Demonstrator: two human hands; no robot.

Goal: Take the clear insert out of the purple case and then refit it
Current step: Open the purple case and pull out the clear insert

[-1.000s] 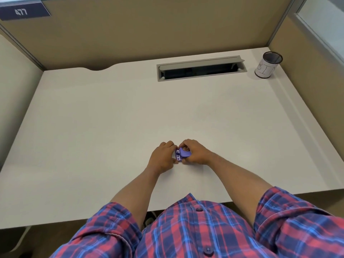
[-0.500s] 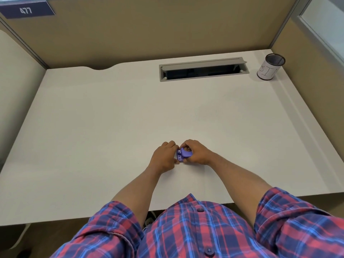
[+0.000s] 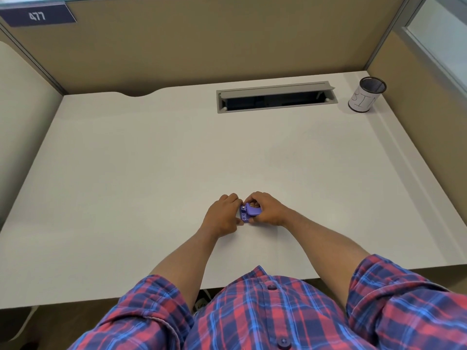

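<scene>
The purple case (image 3: 250,212) is being pinched between both hands just below the frame's centre, on the white desk (image 3: 151,173); the left hand (image 3: 223,217) is curled against its left end, the right hand (image 3: 267,209) wrapped over its right.

Case (image 3: 250,212): on the desk (image 3: 126,173), between both hands' fingers.
Left hand (image 3: 223,215): left of case.
Right hand (image 3: 267,209): right of case.
Cup (image 3: 366,97): far beyond the fingers, rightward.
</scene>
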